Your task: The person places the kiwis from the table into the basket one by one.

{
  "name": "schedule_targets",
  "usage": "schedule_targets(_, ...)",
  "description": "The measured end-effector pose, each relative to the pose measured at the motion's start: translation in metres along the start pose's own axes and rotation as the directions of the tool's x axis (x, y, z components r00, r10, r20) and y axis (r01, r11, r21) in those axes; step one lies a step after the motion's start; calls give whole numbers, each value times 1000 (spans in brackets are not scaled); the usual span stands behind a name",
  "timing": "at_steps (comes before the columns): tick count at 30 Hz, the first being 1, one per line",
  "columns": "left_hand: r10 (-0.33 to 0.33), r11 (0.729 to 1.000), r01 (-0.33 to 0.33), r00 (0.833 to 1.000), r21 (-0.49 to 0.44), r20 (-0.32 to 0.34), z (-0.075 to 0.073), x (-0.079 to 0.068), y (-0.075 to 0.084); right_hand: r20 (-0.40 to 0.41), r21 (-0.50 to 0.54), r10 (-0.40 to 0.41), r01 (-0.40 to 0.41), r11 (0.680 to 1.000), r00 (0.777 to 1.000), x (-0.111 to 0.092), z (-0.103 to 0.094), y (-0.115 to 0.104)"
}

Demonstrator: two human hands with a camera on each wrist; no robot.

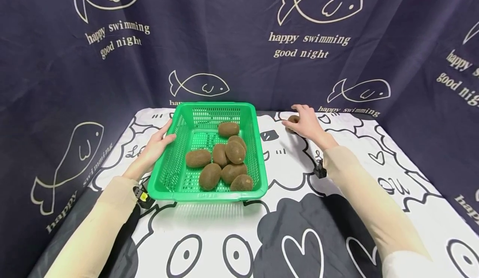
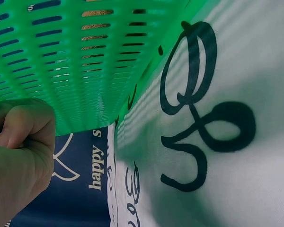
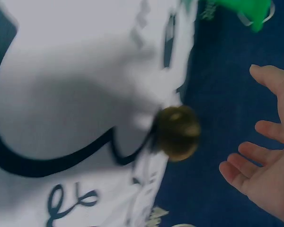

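A green plastic basket (image 1: 207, 195) with slotted walls stands on the table, with several brown kiwis (image 1: 198, 158) inside, mostly toward its right and near side. My left hand (image 1: 159, 142) grips the basket's left rim, thumb over the edge; in the left wrist view its curled fingers lie against the slotted wall. To the right of the basket, my right hand (image 1: 308, 124) hovers over a lone kiwi (image 3: 179, 133) on the table's far part. Its fingers are spread and apart from the fruit in the right wrist view. That kiwi is partly hidden behind the hand in the head view.
A white cloth (image 1: 295, 161) with black doodles covers the table. Close behind the basket hangs a dark blue curtain (image 1: 239, 53) with white fish prints, which also runs along both sides. A black wrist device (image 1: 144, 197) sits at the left sleeve.
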State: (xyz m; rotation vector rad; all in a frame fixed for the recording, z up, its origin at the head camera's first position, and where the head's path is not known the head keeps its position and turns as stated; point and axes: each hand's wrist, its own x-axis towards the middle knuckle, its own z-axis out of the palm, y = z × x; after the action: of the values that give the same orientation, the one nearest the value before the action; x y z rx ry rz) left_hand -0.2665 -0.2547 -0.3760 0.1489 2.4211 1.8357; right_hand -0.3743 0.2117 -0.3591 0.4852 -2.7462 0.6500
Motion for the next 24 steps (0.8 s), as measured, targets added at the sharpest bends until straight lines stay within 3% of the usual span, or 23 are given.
schedule_targets(4, 2, 1000, -2, 1000, 12, -6, -1, 0, 0, 35, -48, 47, -46, 998, 998, 8, 13, 25)
schedule_targets(7, -2, 1000, 2, 1000, 8, -5, 0, 0, 0, 105, -62, 72, -66, 996, 992, 13, 20, 36)
schedule_targets(14, 5, 1000, -5, 1000, -15, 3, 1, 0, 0, 249, -105, 136, -113, 988, 959, 15, 25, 37)
schedule_targets(18, 16, 999, -16, 1000, -37, 4, 1, 0, -2, 243, -115, 163, -138, 984, 956, 14, 30, 37)
schedule_targets(24, 21, 999, -21, 1000, -28, -7, 0, 1, -4, 169, -88, 228, -216, 972, 959, 13, 36, 37)
